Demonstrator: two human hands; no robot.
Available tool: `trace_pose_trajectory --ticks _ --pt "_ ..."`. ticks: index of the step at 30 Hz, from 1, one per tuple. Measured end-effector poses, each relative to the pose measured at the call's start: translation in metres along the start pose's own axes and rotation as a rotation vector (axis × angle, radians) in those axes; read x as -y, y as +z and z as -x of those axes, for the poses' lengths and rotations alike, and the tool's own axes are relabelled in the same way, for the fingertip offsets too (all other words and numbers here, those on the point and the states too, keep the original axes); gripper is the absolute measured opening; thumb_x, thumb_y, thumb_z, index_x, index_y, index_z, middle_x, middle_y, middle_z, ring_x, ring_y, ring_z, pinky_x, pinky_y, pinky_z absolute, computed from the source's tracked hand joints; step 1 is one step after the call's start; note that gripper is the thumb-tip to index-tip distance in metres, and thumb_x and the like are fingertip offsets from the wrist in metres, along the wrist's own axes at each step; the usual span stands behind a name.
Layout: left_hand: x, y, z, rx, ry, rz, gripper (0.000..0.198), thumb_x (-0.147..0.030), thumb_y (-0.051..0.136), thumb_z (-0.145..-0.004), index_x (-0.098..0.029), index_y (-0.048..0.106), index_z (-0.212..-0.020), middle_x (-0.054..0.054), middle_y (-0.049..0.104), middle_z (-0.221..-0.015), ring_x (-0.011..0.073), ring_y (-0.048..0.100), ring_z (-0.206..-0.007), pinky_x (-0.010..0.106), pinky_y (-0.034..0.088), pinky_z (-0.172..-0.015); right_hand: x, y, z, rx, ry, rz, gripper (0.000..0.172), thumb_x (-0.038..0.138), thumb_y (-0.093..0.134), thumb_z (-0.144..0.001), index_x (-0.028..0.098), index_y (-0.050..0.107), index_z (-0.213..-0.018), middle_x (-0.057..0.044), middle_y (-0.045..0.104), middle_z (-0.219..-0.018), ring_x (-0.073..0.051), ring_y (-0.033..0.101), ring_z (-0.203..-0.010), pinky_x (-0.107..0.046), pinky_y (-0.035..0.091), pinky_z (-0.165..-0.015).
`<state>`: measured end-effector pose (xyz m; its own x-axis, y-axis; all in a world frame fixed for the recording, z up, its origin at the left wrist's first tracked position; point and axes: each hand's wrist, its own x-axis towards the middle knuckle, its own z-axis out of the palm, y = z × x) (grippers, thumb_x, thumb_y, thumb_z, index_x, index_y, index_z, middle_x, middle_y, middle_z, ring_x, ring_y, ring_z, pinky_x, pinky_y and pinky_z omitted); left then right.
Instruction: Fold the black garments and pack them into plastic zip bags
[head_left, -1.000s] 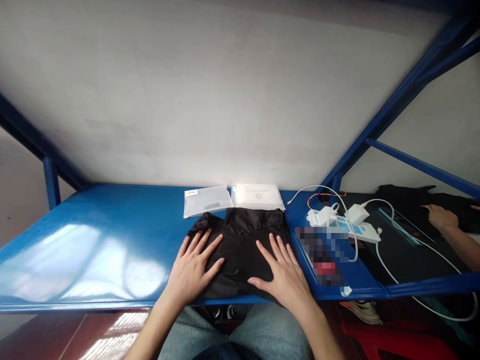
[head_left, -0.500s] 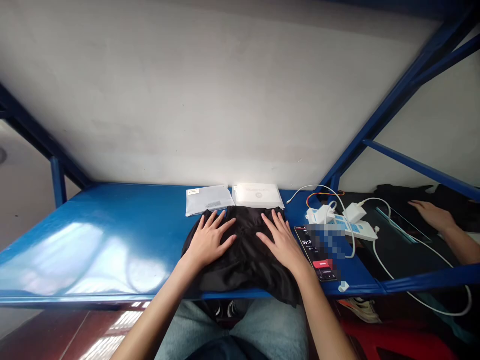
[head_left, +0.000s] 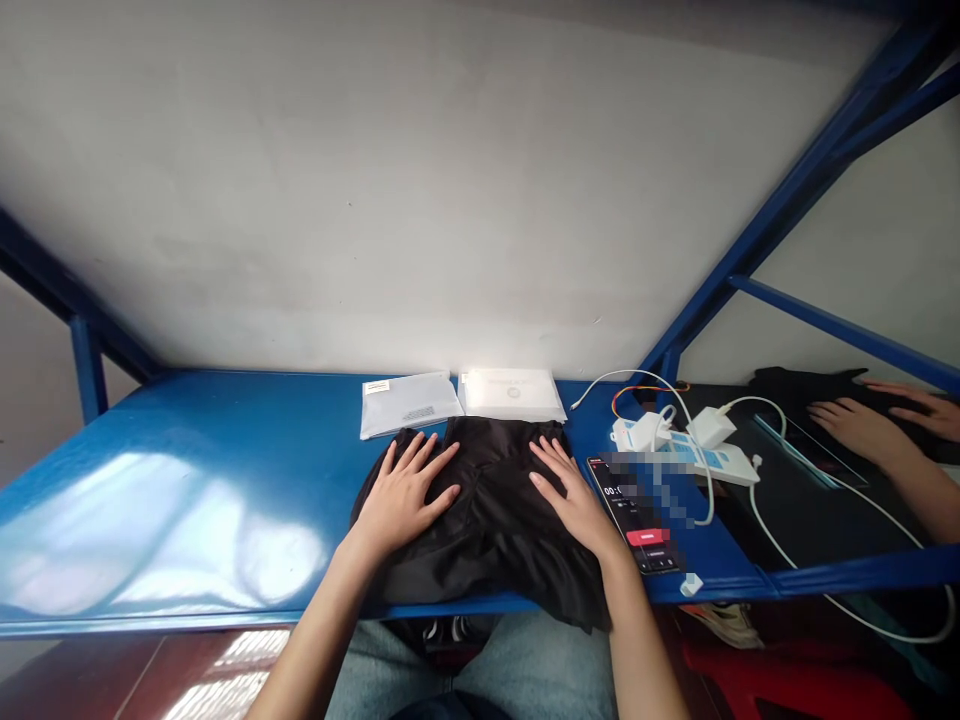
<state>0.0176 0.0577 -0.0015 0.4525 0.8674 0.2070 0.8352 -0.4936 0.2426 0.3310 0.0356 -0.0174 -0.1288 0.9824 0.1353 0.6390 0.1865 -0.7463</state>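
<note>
Left hand (head_left: 411, 498) and right hand (head_left: 574, 500) apart — flat, fingers spread, on a rumpled black garment (head_left: 487, 545), its lower corner over the blue surface's (head_left: 247, 430) front edge, smartphone (head_left: 636, 530) to the right, translucent pouch (head_left: 411, 405) behind.

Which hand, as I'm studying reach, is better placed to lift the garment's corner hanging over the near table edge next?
Probably the right hand: it rests on that side of the black garment, the corner beside its forearm. The left hand is farther off.
</note>
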Motion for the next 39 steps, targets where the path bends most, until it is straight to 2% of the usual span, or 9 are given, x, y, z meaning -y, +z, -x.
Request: trace_pose_trajectory --ticks 4,7,12,15,19,23,26,33,39 --pt "-0.001 -0.001 0.002 0.018 -0.013 0.012 0.061 -0.060 0.044 -0.102 -0.038 0.038 -0.159 0.004 0.038 -0.166 0.0324 0.030 -0.155 0.061 0.020 -0.126 0.001 0.000 0.004 -0.015 -0.018 -0.024 0.047 0.053 0.048 -0.103 0.034 0.057 -0.145 -0.005 0.040 -0.165 -0.027 0.024 -0.158 -0.059 0.020 -0.126" --pt "0.000 -0.005 0.000 0.001 -0.039 0.050 0.056 -0.061 0.045 -0.102 -0.037 0.047 -0.153 0.004 0.045 -0.162 0.0319 0.036 -0.152 0.058 0.024 -0.124 -0.003 0.000 0.003 -0.145 -0.059 -0.036 0.044 0.050 0.048 -0.103 0.031 0.062 -0.140 -0.007 0.047 -0.160 -0.028 0.038 -0.152 -0.055 0.031 -0.123" --pt "0.015 -0.019 -0.035 -0.036 -0.147 0.171 0.044 -0.050 0.053 -0.101 -0.027 0.063 -0.137 0.011 0.076 -0.123 0.0333 0.068 -0.119 0.050 0.045 -0.105 -0.021 -0.006 -0.021 -0.449 0.027 -0.025 0.055 0.053 0.061 -0.091 0.023 0.063 -0.137 -0.016 0.061 -0.133 -0.029 0.065 -0.110 -0.045 0.059 -0.087" --pt "0.026 -0.021 -0.063 -0.077 -0.178 0.264 0.040 -0.045 0.063 -0.095 -0.022 0.068 -0.128 0.011 0.079 -0.109 0.0320 0.073 -0.099 0.045 0.050 -0.095 -0.029 -0.012 -0.041 -0.437 0.111 -0.086 0.068 0.056 0.070 -0.079 0.018 0.064 -0.135 -0.012 0.065 -0.111 -0.022 0.065 -0.080 -0.043 0.061 -0.076" --pt "0.030 -0.016 -0.079 -0.079 -0.132 0.372 0.035 -0.048 0.063 -0.094 -0.023 0.074 -0.115 0.008 0.077 -0.107 0.0243 0.072 -0.085 0.034 0.055 -0.080 -0.027 -0.017 -0.049 -0.454 0.090 -0.118 0.055 0.058 0.069 -0.081 0.017 0.074 -0.117 -0.008 0.065 -0.097 -0.017 0.061 -0.067 -0.038 0.060 -0.069" --pt "0.029 -0.016 -0.072 -0.182 -0.059 0.471 0.030 -0.045 0.061 -0.095 -0.022 0.075 -0.109 0.009 0.072 -0.112 0.0253 0.069 -0.100 0.036 0.054 -0.090 -0.020 -0.015 -0.040 -0.526 0.035 -0.102 0.045 0.055 0.065 -0.086 0.019 0.075 -0.113 -0.013 0.065 -0.110 -0.022 0.064 -0.082 -0.037 0.059 -0.069" --pt "0.029 -0.021 -0.067 -0.234 0.008 0.552 0.024 -0.040 0.061 -0.094 -0.022 0.074 -0.105 0.007 0.072 -0.113 0.0255 0.067 -0.109 0.037 0.052 -0.099 -0.018 -0.015 -0.037 -0.547 -0.011 -0.092 0.034 0.048 0.061 -0.091 0.020 0.073 -0.105 -0.014 0.069 -0.115 -0.027 0.066 -0.101 -0.041 0.059 -0.081" --pt "0.038 -0.032 -0.062 -0.010 0.074 0.675 0.017 -0.026 0.060 -0.089 -0.022 0.072 -0.100 0.006 0.078 -0.111 0.0246 0.071 -0.108 0.040 0.054 -0.100 -0.010 -0.024 -0.015 -0.394 -0.101 -0.040 0.008 0.026 0.056 -0.087 0.025 0.063 -0.082 -0.008 0.078 -0.106 -0.029 0.072 -0.105 -0.049 0.054 -0.099" --pt "0.050 -0.033 -0.066 0.137 0.134 0.673 0.009 -0.027 0.066 -0.086 -0.024 0.074 -0.087 0.004 0.080 -0.108 0.0229 0.074 -0.104 0.037 0.056 -0.099 -0.016 -0.022 0.010 -0.246 -0.150 0.131 0.026 0.017 0.042 -0.092 0.026 0.064 -0.082 -0.005 0.079 -0.112 -0.029 0.067 -0.126 -0.051 0.052 -0.105"
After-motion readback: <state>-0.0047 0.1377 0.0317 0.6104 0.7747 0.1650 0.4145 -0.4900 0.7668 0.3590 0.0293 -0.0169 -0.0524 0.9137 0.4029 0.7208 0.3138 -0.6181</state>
